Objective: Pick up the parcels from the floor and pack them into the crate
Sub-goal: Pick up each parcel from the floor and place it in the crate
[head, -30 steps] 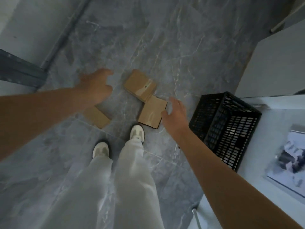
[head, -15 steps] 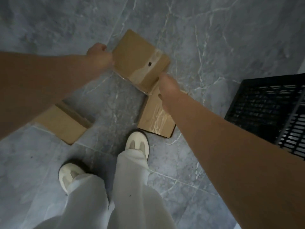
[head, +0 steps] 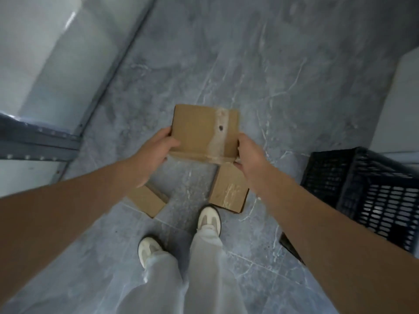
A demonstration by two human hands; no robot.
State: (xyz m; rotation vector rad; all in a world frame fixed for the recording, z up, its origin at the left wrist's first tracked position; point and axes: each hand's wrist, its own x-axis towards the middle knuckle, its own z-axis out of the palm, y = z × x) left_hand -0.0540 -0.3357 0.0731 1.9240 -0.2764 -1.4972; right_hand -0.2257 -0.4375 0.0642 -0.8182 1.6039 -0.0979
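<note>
A flat brown cardboard parcel with a strip of clear tape and a small dark hole is held up off the floor. My left hand grips its left edge and my right hand grips its right edge. Two more cardboard parcels lie on the grey marble floor below: a taped parcel just ahead of my right shoe and a smaller parcel partly hidden under my left forearm. The black plastic lattice crate stands on the floor at the right, beyond my right arm.
My two white shoes and pale trousers fill the lower middle. A grey metal shelf rail and a pale wall run along the left. A white cabinet side rises behind the crate at the right.
Both hands closed on the far parcel's edges and raised it off the floor. The view pulled back up, so the crate and the wall show again.
</note>
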